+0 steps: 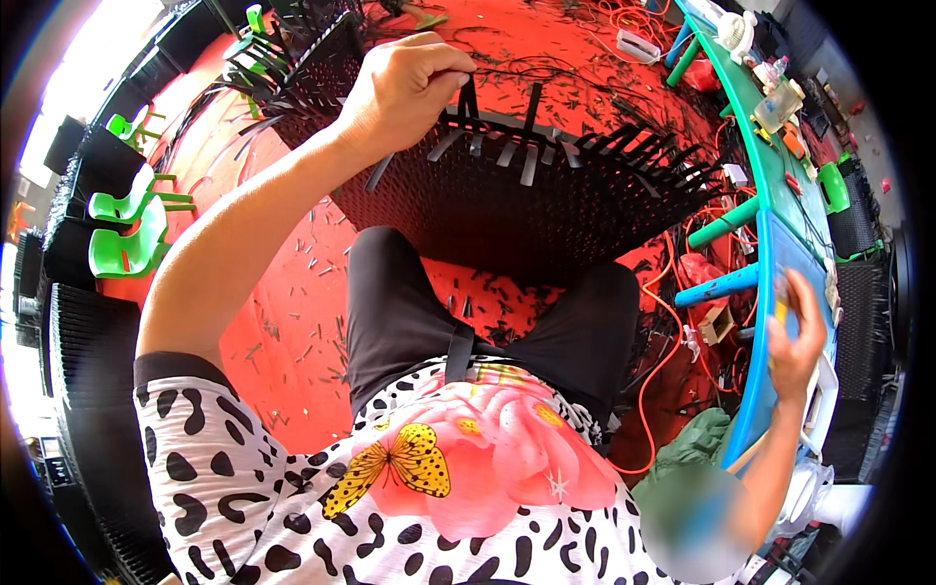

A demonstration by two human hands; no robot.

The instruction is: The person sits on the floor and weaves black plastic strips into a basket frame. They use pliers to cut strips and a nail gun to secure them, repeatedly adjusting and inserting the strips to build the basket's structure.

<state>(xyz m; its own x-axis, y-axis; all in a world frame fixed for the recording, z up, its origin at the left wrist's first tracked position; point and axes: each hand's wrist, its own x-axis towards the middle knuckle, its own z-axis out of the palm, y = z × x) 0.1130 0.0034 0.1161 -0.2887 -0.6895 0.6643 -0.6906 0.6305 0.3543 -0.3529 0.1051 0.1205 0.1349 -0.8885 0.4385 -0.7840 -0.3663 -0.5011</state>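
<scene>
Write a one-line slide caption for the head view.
Left hand pinches a black flat strip on a black woven panel.

What we are not seeing clearly

Our left hand (405,88) is curling over a black strip (469,97), so its fingertips and the strip's upper end are hiding from us. Our knees are covering the near edge of the woven panel (507,205). Our right hand (795,341) is blurring at the table (780,234), and the yellow thing (780,312) in it is too smeared to identify. The clutter (780,97) on the table is looking too small to sort.
</scene>
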